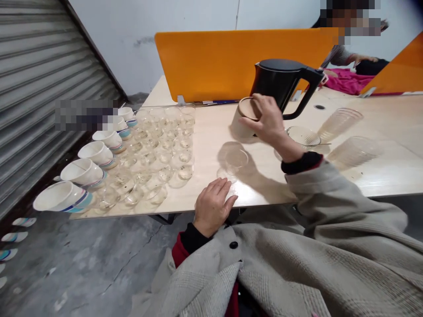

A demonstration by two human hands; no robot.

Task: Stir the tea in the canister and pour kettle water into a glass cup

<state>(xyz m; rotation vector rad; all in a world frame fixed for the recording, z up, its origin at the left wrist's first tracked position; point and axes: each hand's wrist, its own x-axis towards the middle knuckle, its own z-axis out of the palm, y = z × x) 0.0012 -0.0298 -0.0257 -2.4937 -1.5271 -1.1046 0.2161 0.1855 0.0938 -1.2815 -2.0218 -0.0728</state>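
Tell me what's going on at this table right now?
A person sits at a light wooden table. Their right hand grips the lid of a beige canister beside a black electric kettle. The left hand rests on the table edge near a single clear glass. Rows of small glasses and white cups stand at left.

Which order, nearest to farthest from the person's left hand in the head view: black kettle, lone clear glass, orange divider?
1. Lone clear glass, just beyond the left hand.
2. Black kettle, farther back right.
3. Orange divider, at the table's far edge.
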